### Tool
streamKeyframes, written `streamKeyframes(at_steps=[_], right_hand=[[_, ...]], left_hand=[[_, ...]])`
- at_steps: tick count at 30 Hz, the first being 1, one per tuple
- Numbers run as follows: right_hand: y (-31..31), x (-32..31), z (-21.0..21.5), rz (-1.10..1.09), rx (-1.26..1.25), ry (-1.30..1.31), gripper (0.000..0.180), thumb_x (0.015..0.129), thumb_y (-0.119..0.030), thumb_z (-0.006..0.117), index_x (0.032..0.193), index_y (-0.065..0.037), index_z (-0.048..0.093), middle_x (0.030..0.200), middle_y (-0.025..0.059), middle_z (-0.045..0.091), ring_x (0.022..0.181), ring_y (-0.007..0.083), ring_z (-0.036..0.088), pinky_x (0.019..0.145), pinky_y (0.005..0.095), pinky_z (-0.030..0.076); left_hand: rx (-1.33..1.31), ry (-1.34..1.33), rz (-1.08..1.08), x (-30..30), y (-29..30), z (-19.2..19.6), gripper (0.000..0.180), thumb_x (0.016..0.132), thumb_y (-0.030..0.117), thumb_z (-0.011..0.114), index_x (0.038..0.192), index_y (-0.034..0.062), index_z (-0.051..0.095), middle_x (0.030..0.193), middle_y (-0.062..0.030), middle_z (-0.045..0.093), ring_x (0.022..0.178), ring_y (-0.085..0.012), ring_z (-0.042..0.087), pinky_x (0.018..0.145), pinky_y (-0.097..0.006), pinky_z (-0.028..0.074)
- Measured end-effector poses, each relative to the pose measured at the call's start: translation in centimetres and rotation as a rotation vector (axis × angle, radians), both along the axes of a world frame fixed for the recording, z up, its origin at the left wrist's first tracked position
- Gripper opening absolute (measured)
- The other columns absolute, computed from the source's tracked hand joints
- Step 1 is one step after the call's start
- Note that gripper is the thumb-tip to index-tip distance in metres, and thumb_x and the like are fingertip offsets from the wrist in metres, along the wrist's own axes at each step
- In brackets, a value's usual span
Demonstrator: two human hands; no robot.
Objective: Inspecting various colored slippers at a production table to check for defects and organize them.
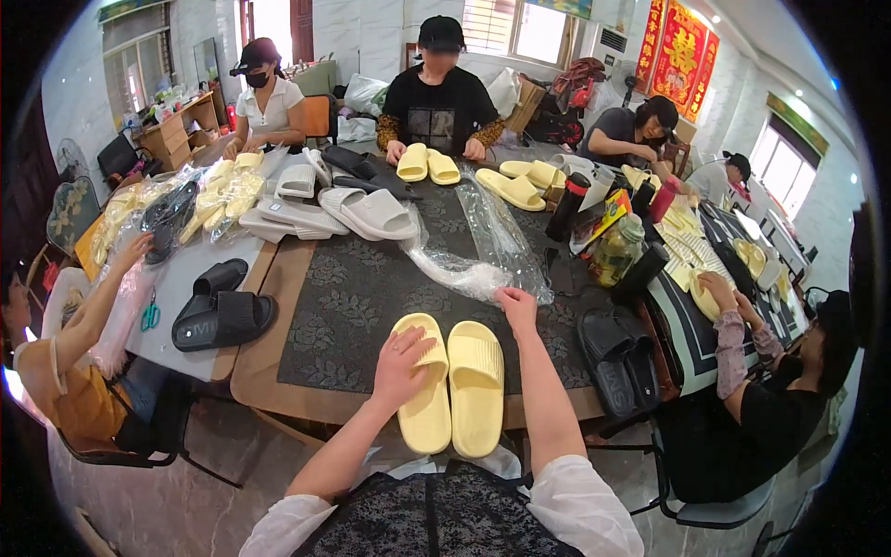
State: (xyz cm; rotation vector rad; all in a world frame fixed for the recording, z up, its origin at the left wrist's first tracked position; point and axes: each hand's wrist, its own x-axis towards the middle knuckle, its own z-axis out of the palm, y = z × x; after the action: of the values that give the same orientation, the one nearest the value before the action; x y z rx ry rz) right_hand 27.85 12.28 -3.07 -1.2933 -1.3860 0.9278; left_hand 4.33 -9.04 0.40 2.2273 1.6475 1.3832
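Yellow slippers [478, 408], one pair: side by side at the near edge of the table [311, 395], toes toward its middle. Left hand [404, 367]: laid across the front of the left one; whether clamped, cannot tell. Right hand [517, 309]: fingertips together on a clear bag [473, 278], near the table's middle. Black slippers [617, 376]: table's right edge. Grey slippers [369, 215]: table's far left. Jar [619, 251]: table's right side.
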Motion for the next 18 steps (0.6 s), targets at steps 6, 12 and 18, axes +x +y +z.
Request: streamKeyframes(at_steps=[6,12,18], right_hand=[[-2.1,1.5,0.8,-0.127,-0.150,0.265,0.020,0.085,-0.019,0.066,0.098,-0.003,0.069,0.079,0.0004,0.065,0.060,0.0072,0.054,0.051,0.0218,0.041],[-5.3,5.2,3.8,-0.401,-0.054,0.720,0.016,0.088,-0.021,0.054,0.094,-0.008,0.060,0.088,0.0011,0.064,0.063,0.0069,0.053,0.046,0.0194,0.037],[-10.1,14.3,8.3,-0.777,0.322,1.025,0.019,0.091,-0.021,0.048,0.076,-0.008,0.051,0.073,-0.0024,0.047,0.056,0.0083,0.039,0.047,0.0218,0.032]], left_hand=[[-0.008,0.001,0.003,0.0,0.0,-0.1,0.046,0.071,0.009,0.064,0.116,0.0156,0.064,0.127,-0.0095,0.057,0.124,-0.0292,0.050,0.107,-0.049,0.036],[0.005,-0.011,0.001,-0.2,-0.2,-0.2,0.045,0.071,0.009,0.064,0.115,0.0150,0.065,0.126,-0.0098,0.058,0.124,-0.0289,0.051,0.107,-0.049,0.036],[0.006,-0.018,-0.005,0.1,0.1,-0.3,0.044,0.071,0.009,0.064,0.114,0.0142,0.066,0.126,-0.0102,0.058,0.123,-0.0289,0.051,0.107,-0.049,0.035]])
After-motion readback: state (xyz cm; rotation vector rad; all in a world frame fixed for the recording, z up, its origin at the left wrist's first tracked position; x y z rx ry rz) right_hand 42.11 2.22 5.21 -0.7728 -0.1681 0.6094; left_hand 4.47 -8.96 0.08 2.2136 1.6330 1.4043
